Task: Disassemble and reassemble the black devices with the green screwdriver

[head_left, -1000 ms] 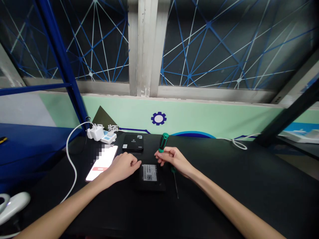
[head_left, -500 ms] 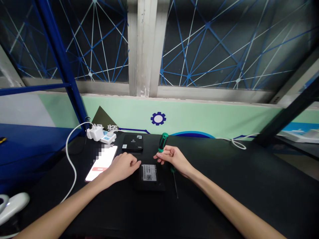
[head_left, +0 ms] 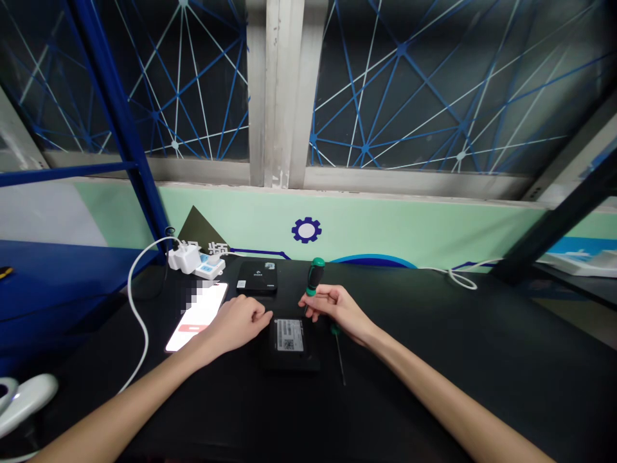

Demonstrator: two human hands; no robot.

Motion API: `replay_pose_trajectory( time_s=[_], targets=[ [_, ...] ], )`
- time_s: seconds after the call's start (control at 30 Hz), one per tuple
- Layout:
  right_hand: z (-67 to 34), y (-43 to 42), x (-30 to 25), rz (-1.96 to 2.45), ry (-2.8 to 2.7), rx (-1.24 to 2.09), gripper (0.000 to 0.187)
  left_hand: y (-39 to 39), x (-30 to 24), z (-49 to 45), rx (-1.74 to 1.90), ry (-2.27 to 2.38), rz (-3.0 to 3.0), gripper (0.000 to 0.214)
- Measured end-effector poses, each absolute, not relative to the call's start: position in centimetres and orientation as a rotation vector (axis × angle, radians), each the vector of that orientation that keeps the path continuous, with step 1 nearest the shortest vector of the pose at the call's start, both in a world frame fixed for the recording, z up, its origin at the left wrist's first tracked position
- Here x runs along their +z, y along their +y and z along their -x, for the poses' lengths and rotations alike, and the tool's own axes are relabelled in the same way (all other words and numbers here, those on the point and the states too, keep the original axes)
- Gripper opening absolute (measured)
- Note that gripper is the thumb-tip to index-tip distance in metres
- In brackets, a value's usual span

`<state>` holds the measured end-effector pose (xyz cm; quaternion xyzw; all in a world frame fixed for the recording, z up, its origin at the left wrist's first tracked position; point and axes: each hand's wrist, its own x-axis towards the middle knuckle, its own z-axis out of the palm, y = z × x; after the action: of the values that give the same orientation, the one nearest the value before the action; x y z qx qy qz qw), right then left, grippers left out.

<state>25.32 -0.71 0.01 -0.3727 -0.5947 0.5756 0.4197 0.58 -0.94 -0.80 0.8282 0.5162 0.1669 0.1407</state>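
Observation:
A flat black box point(head_left: 289, 344) with a white label lies on the black table point(head_left: 434, 360) in front of me. My left hand point(head_left: 236, 321) rests curled at the box's left edge, fingertips touching its corner. My right hand point(head_left: 335, 308) is closed round the green and black handle of a screwdriver point(head_left: 314, 275), held upright over the box's far right corner. A second thin screwdriver point(head_left: 339, 350) lies on the table just right of the box, partly under my right wrist.
A second black box point(head_left: 257, 277) sits behind. A lit phone point(head_left: 196, 316) lies to the left, with a white charger and power strip point(head_left: 195, 262) and a white cable point(head_left: 137, 308). A white device point(head_left: 24, 399) sits at the lower left. Blue shelving point(head_left: 58, 270) stands left.
My right hand's fingers loosened slightly half a second ago and are closed again on the screwdriver handle. The left hand and box have stayed put.

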Motion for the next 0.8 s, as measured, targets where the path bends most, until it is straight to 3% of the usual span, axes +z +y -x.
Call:
replay_pose_trajectory(
  time_s=[0.8],
  targets=[
    [-25.28,-0.6,-0.54,0.899,-1.406,1.486,0.035,-0.89,-0.75,-0.6,0.485,1.495,-2.369,0.049]
  ],
)
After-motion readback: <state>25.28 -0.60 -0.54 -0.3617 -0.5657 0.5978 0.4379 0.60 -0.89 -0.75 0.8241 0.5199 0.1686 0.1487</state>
